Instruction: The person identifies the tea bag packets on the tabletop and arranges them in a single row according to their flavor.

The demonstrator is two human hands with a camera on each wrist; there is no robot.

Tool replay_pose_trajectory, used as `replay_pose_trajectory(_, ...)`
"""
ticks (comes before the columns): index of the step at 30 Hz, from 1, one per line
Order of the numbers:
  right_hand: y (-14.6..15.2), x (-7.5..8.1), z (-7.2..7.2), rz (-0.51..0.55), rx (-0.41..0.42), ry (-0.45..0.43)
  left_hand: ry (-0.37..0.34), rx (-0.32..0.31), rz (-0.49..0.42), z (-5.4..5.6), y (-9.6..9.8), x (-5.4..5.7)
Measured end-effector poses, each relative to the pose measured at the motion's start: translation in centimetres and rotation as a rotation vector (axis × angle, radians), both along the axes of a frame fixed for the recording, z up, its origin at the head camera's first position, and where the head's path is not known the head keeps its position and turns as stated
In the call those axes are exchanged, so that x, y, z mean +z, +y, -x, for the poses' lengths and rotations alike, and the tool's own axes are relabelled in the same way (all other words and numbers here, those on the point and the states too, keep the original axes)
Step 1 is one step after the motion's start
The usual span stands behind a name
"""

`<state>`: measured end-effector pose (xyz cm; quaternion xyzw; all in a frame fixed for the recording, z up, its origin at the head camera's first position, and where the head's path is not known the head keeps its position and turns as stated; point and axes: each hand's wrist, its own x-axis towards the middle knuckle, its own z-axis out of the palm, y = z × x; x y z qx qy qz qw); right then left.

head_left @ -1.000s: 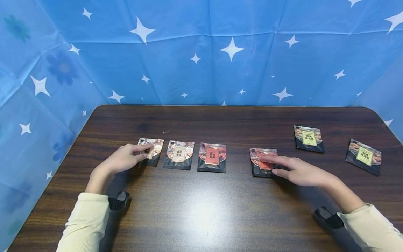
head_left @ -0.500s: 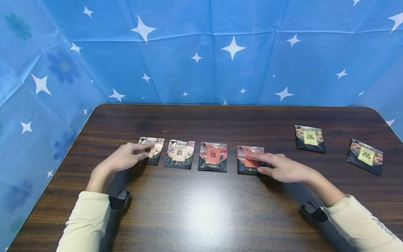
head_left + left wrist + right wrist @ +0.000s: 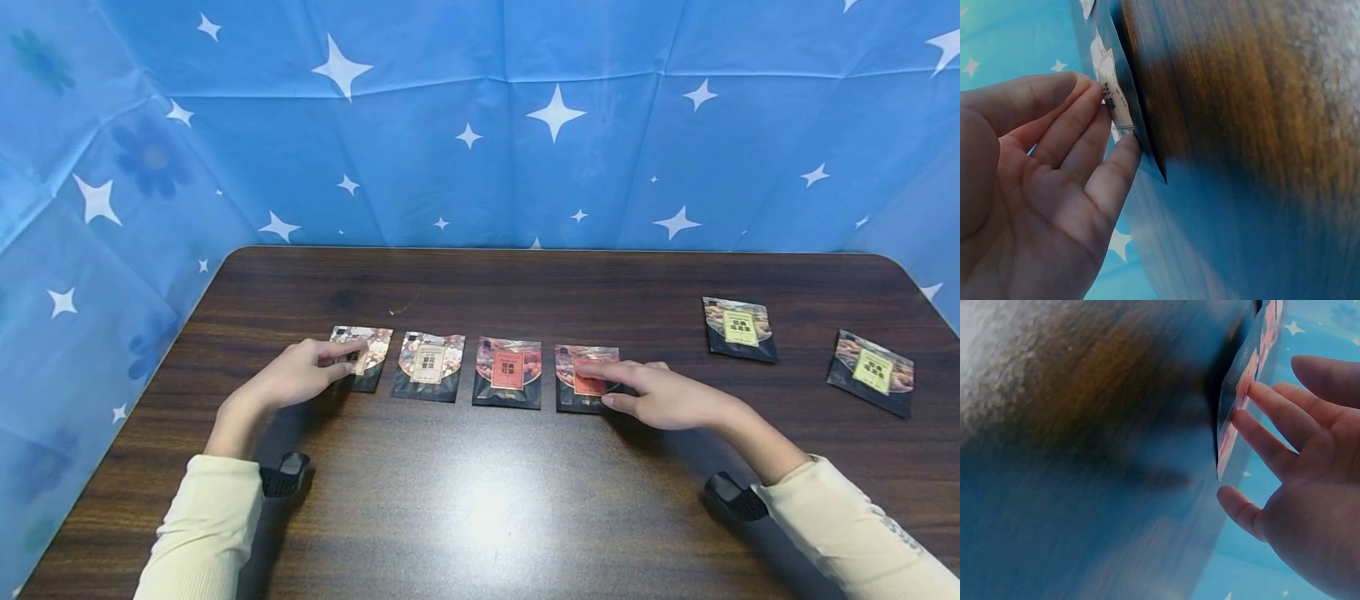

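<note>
My left hand (image 3: 296,375) rests its fingertips on a cream-labelled tea sachet (image 3: 367,377) at the left end of a row; in the left wrist view the fingers (image 3: 1116,169) touch the sachet's face (image 3: 1120,103). A second cream-labelled sachet (image 3: 427,368) lies beside it, then a red-labelled sachet (image 3: 507,373). At the row's right end, my right hand (image 3: 667,397) lays its extended fingers on another red-labelled sachet (image 3: 573,392). The right wrist view shows the fingertips (image 3: 1241,419) against that sachet's face (image 3: 1249,375), with the thumb apart.
Two sachets with yellow-green labels lie tilted at the right: one farther back (image 3: 740,330), one near the right edge (image 3: 871,372). All lie flat on a dark wooden table (image 3: 480,467). A blue star-printed cloth (image 3: 480,167) hangs behind and at the sides.
My right hand has slid the red-labelled sachet leftward along the table, close to the other red-labelled one. The left hand has stayed on its sachet.
</note>
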<state>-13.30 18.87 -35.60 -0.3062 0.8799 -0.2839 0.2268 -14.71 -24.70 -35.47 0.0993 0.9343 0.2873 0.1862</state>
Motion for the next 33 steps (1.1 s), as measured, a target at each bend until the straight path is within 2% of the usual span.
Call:
replay_pose_trajectory(12,0.2,0.0,-0.2,0.022,-0.014,-0.029,0.005,-0.010,-0.005,-0.1,0.1,0.1)
replay_pose_trajectory(19,1.5,0.2,0.2,0.028,-0.069,-0.006,0.004,-0.014,0.011,-0.1,0.1,0.1)
replay_pose_trajectory(22,2.8,0.4,0.5,0.054,-0.102,0.011,0.007,-0.012,0.010,0.0,0.0,0.0)
replay_pose_trajectory(25,4.6,0.8,0.9,0.060,-0.172,0.023,0.004,-0.009,0.005,0.0,0.0,0.0)
replay_pose_trajectory(29,7.4,1.2,1.6,0.038,-0.272,0.009,0.008,-0.010,-0.007,0.0,-0.1,0.0)
replay_pose_trajectory(33,9.9,1.3,2.3,0.005,-0.335,0.002,0.014,-0.014,-0.007,0.0,-0.1,0.0)
